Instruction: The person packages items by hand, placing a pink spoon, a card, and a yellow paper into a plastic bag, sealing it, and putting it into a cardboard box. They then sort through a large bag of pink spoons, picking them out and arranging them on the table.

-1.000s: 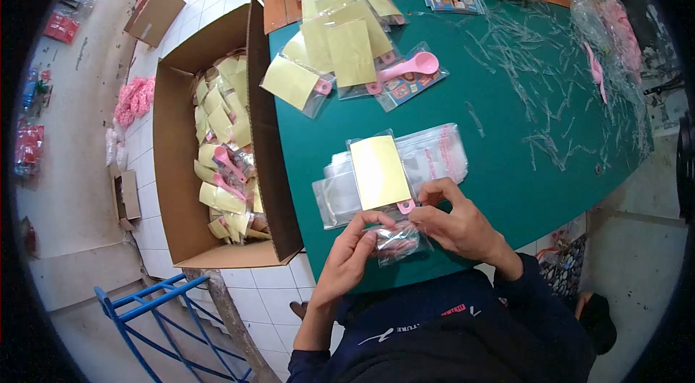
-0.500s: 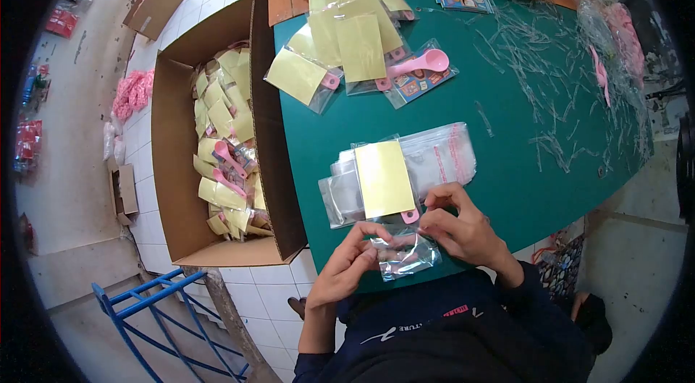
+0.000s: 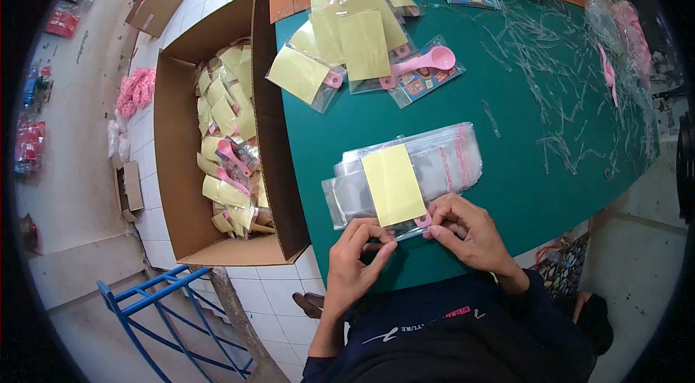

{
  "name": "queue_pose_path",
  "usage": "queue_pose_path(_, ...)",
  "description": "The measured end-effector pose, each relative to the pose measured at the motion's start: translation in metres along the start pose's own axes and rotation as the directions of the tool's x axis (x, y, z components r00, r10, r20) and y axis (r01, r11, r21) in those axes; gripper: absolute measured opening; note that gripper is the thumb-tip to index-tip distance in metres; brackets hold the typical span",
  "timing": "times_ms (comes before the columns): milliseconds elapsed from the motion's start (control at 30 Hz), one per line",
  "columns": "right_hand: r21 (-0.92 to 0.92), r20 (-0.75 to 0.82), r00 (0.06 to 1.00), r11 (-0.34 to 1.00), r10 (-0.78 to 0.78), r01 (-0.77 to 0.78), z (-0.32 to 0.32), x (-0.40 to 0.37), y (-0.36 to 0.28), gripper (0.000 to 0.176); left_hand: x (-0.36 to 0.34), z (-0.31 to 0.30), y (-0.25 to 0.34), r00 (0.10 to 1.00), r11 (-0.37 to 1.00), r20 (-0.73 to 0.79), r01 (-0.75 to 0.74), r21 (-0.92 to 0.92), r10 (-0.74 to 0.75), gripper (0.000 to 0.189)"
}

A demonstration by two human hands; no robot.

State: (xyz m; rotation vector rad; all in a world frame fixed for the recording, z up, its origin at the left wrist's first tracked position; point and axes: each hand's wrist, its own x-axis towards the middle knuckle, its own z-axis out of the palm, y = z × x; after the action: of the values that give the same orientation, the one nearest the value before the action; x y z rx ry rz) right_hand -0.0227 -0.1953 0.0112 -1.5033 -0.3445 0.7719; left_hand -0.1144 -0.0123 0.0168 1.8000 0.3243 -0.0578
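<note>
One flat yellow-card packet in clear plastic (image 3: 393,184) lies on one pile of empty clear bags (image 3: 452,158) at the green table's (image 3: 449,104) near edge, pinched by one left hand (image 3: 355,263) and one right hand (image 3: 467,232). About six more such packets (image 3: 362,43) overlap by the far left corner, one pink plastic spoon (image 3: 427,61) among them. One open brown cardboard box (image 3: 174,144) stands off the left edge.

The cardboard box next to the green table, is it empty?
No, the cardboard box is piled with yellow packets and pink spoons.
</note>
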Motion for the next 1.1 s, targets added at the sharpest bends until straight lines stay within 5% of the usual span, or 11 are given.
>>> queue_pose_path(400,0.059,-0.216,0.969,0.992,0.122,-0.111,0.015,0.001,0.003,0.009,-0.004,0.020,-0.010,0.953,0.925,-0.208,0.136,-0.356,-0.221,0.024)
queue_pose_path(500,0.054,-0.267,0.960,0.996,0.083,-0.071,0.018,0.001,0.003,0.012,-0.006,0.020,-0.011,0.964,0.945,-0.205,0.097,-0.312,-0.167,0.027)
queue_pose_path(700,-0.103,-0.164,0.985,0.993,0.046,-0.063,0.015,0.002,-0.009,0.029,-0.006,0.009,-0.006,0.982,0.977,-0.085,0.157,-0.143,-0.170,0.037)
queue_pose_path(800,-0.131,-0.153,0.988,0.991,-0.034,0.014,0.012,0.016,-0.029,0.030,0.013,-0.001,0.013,0.979,0.996,-0.181,-0.089,0.025,0.092,0.043)
queue_pose_path(867,-0.303,-0.202,0.945,0.934,-0.258,0.191,0.005,0.039,-0.051,0.030,0.046,-0.017,0.032,0.925,0.941,-0.201,-0.290,0.175,0.323,0.044)
queue_pose_path(967,-0.589,-0.234,0.783,0.725,-0.577,0.358,-0.031,0.077,-0.082,0.028,0.097,-0.041,0.055,0.906,0.868,-0.173,-0.294,0.401,0.387,0.051)
queue_pose_path(1033,-0.756,-0.235,0.756,0.604,-0.611,0.254,-0.079,0.086,-0.089,0.022,0.098,-0.051,0.062,0.855,0.665,-0.134,-0.281,0.692,0.501,0.052)
queue_pose_path(1100,-0.833,-0.294,0.778,0.548,-0.555,0.075,-0.147,0.093,-0.086,0.017,0.088,-0.052,0.055,0.887,0.730,-0.120,-0.283,0.622,0.446,0.048)
